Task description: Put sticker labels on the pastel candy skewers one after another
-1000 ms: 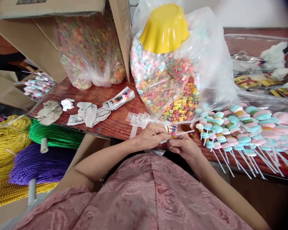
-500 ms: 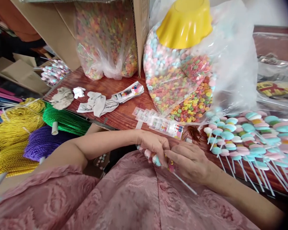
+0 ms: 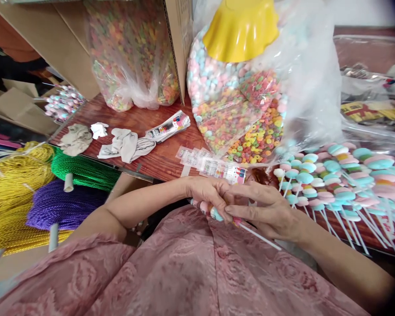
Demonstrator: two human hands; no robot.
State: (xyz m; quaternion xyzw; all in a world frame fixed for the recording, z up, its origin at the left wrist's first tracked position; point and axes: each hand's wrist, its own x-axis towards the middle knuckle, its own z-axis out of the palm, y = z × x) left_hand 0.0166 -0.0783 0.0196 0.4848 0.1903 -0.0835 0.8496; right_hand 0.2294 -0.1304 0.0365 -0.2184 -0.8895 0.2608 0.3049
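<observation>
My left hand (image 3: 209,194) is closed around a marshmallow candy skewer (image 3: 216,214), held low in front of my pink patterned clothing. Pink and light blue pieces show below its fingers, and a white stick (image 3: 261,238) points out to the lower right. My right hand (image 3: 270,210) reaches in from the right with index and middle fingers stretched and apart. Its fingertips meet the left fingers by the stick end of the candy; the thumb is hidden. Just beyond the hands, printed clear wrappers (image 3: 213,166) lie on the wooden table (image 3: 171,156).
Finished marshmallow skewers (image 3: 335,180) are piled at right. Behind stand a big bag of candy (image 3: 224,109) topped by a yellow bowl (image 3: 242,33), and a cardboard box (image 3: 181,48) with bagged gummy rings. Gloves (image 3: 127,145) lie left of centre, above bundles of cord (image 3: 75,204).
My right hand's fingers have straightened and spread, having been curled together at the candy's stick end. The left hand keeps its hold. The whole view has shifted slightly.
</observation>
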